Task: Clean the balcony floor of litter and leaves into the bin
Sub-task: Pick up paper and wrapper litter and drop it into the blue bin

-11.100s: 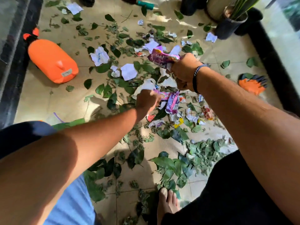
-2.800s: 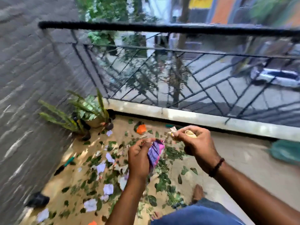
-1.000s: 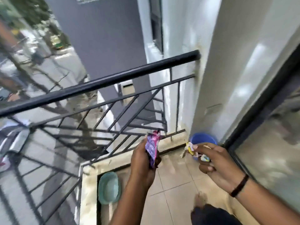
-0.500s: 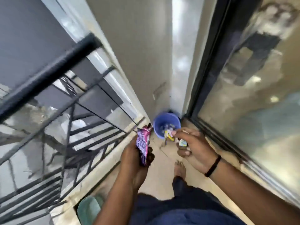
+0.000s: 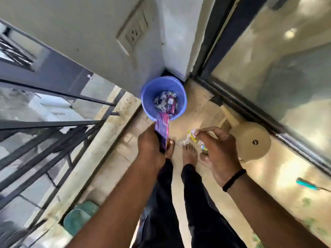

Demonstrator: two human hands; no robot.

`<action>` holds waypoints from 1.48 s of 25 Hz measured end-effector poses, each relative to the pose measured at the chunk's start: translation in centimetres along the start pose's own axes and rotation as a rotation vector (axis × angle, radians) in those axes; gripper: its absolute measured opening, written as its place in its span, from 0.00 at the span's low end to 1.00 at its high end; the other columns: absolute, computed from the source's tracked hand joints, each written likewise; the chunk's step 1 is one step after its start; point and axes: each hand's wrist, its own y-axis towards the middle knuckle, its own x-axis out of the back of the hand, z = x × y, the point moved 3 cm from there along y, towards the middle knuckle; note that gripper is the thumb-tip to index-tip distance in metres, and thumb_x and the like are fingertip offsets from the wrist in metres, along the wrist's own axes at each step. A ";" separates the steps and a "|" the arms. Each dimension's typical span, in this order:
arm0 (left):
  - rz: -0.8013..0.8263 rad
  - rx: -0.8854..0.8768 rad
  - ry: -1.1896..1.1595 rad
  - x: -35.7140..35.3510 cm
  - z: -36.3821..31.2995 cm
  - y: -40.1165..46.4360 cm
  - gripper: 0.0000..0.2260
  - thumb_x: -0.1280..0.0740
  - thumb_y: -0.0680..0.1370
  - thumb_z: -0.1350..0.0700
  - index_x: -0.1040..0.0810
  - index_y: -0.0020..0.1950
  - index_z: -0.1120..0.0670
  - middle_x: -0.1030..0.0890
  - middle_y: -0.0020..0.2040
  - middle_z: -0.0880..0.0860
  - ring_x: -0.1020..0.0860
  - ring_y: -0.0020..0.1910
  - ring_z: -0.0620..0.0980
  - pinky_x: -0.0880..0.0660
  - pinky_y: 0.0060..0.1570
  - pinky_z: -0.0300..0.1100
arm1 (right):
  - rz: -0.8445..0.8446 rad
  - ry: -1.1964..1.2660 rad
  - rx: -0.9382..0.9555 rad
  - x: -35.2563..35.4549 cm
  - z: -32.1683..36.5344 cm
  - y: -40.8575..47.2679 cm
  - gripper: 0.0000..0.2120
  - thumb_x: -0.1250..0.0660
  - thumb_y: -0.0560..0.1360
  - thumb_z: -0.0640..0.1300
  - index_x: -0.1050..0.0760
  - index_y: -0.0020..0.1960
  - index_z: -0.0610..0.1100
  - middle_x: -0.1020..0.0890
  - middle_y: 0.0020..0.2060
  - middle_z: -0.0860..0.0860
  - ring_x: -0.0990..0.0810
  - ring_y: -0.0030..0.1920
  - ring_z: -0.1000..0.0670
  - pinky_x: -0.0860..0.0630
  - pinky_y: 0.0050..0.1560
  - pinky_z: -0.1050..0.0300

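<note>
Balcony corner reached: blue bin [image 5: 163, 87] now underfoot; left hand [image 5: 150, 145] grips purple wrapper [image 5: 162, 127], right hand [image 5: 215, 149] pinches scraps [image 5: 192, 138] — drop imminent.

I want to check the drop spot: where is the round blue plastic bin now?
In the head view, the round blue plastic bin stands on the floor in the wall corner, just ahead of the left hand.

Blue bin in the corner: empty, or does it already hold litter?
Already holding litter. The blue bin stands upright and open-topped, with crumpled wrappers covering its bottom; most of the inner wall above them is bare.
</note>
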 end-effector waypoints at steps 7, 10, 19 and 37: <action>-0.017 -0.131 0.195 -2.1 -5.3 17.1 0.13 0.38 0.84 0.50 0.23 0.64 0.55 0.20 0.44 0.54 0.21 0.35 0.50 0.23 0.31 0.38 | -0.045 0.010 -0.124 -3.2 -3.8 9.6 0.07 0.25 0.71 0.38 0.22 0.38 0.44 0.26 0.34 0.44 0.37 0.25 0.50 0.39 0.25 0.61; -0.057 -0.119 0.320 -0.6 -4.8 19.0 0.15 0.36 0.84 0.50 0.24 0.65 0.58 0.22 0.48 0.59 0.25 0.37 0.54 0.28 0.35 0.39 | -0.051 0.021 -0.164 -4.6 -4.2 13.1 0.04 0.27 0.71 0.37 0.22 0.41 0.41 0.26 0.35 0.43 0.39 0.24 0.51 0.40 0.24 0.64; -0.157 -0.078 0.190 1.0 -0.5 17.6 0.07 0.35 0.82 0.58 0.22 0.45 0.58 0.20 0.45 0.56 0.23 0.39 0.54 0.24 0.40 0.42 | -0.024 0.013 -0.156 -9.6 -2.6 18.5 0.06 0.31 0.76 0.38 0.24 0.40 0.42 0.26 0.34 0.44 0.37 0.22 0.52 0.39 0.24 0.65; 0.001 -0.038 0.155 0.4 -1.5 16.7 0.25 0.42 0.83 0.38 0.32 0.74 0.52 0.24 0.64 0.60 0.19 0.51 0.57 0.22 0.49 0.49 | 0.287 0.338 -0.416 -11.1 -2.2 16.6 0.31 0.52 0.83 0.64 0.43 0.79 0.48 0.33 0.75 0.42 0.30 0.71 0.37 0.31 0.69 0.41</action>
